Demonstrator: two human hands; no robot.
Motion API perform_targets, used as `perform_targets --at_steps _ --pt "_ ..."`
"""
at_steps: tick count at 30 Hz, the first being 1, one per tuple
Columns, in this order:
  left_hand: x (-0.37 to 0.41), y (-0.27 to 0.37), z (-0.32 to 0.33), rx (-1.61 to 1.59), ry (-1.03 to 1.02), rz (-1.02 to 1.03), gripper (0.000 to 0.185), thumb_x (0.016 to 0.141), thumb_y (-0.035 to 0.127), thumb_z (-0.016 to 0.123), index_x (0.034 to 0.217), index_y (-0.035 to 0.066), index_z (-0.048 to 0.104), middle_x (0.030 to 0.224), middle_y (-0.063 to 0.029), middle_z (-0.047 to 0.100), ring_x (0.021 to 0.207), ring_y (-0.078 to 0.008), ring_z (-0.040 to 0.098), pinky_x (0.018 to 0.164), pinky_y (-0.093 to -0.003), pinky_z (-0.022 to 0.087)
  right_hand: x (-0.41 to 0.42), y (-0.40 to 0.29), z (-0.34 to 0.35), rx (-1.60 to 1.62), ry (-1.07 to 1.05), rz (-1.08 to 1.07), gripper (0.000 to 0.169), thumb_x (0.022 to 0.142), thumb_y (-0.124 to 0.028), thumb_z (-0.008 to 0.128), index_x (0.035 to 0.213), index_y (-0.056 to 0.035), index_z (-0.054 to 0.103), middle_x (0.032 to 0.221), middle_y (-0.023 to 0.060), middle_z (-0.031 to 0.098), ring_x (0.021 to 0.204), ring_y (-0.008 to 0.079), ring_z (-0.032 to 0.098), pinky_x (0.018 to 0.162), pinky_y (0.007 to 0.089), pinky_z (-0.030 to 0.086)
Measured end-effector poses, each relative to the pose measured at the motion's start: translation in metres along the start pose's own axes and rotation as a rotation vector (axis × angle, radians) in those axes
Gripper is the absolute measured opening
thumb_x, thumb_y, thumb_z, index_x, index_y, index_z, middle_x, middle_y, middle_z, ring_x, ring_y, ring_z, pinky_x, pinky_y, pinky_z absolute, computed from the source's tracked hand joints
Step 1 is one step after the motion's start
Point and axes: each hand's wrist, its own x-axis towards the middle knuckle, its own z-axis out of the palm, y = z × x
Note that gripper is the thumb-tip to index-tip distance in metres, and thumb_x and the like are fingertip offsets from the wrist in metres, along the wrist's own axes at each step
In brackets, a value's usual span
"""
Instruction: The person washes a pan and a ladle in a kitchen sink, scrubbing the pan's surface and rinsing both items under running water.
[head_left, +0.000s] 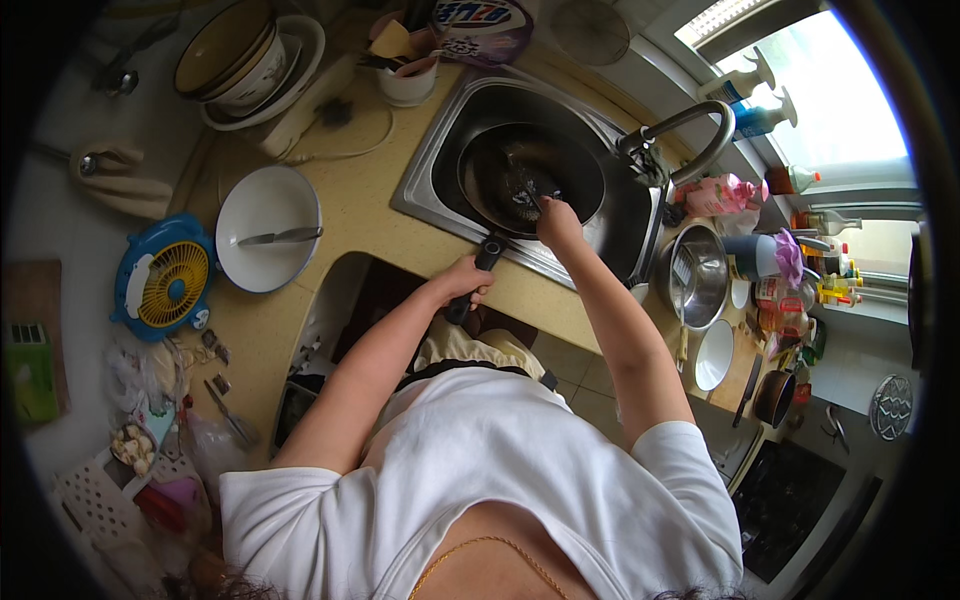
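Observation:
A dark wok (480, 169) rests in the stainless steel sink (442, 135), its black handle reaching over the front rim. My left hand (463, 280) is closed around that handle. Inside the wok, over its near side, is my right hand (559, 223), fingers bent around something small and dark that is mostly hidden; what it is I cannot tell. A little water glints on the wok's bottom beside the fingers. The curved faucet (716, 112) stands at the sink's right back corner.
Left of the sink, a white bowl (259, 202) holds a knife (281, 237), beside a blue and yellow fan (169, 277). Stacked bowls (225, 52) stand behind. To the right are a metal basin (709, 277), a white bowl (714, 355), a cutting board (731, 386) and several bottles.

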Motion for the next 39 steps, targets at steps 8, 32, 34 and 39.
perform_targets --at_steps 8,32,34,39 --pt "0.002 -0.001 -0.001 -0.043 -0.008 -0.005 0.012 0.074 0.007 0.051 0.067 0.008 0.041 0.053 -0.0009 0.044 0.037 -0.0081 0.04 0.036 -0.0259 0.039 -0.042 0.004 -0.023 -0.128 -0.154 -0.104 0.023 0.087 -0.016 0.037 0.096 -0.0057 0.055 0.086 0.015 0.06 0.081 0.0336 0.058 0.066 0.0424 0.047" --pt "0.005 -0.005 0.0 0.054 0.002 0.018 0.013 0.071 0.006 0.053 0.069 0.006 0.04 0.051 -0.0032 0.045 0.036 -0.0115 0.043 0.034 -0.0291 0.04 -0.04 0.028 -0.034 -0.086 -0.115 -0.114 0.031 0.083 -0.011 0.042 0.112 -0.0158 0.053 0.082 0.0149 0.06 0.078 0.0334 0.058 0.064 0.0419 0.046" --pt "0.002 -0.004 0.001 0.068 0.033 0.032 0.012 0.073 0.006 0.051 0.073 0.007 0.039 0.051 -0.0025 0.044 0.036 -0.0107 0.042 0.034 -0.0279 0.039 -0.064 0.032 -0.056 -0.172 -0.157 -0.159 0.033 0.083 -0.011 0.041 0.115 -0.0168 0.05 0.079 0.0149 0.059 0.075 0.0337 0.058 0.063 0.0418 0.046" --pt "0.0 -0.004 0.003 0.074 0.052 0.033 0.013 0.073 0.005 0.049 0.077 0.008 0.038 0.051 -0.0021 0.044 0.035 -0.0103 0.041 0.034 -0.0271 0.038 -0.101 0.041 -0.092 -0.39 -0.256 -0.198 0.038 0.084 -0.01 0.04 0.12 -0.018 0.045 0.071 0.0138 0.057 0.07 0.0318 0.058 0.058 0.0401 0.046"
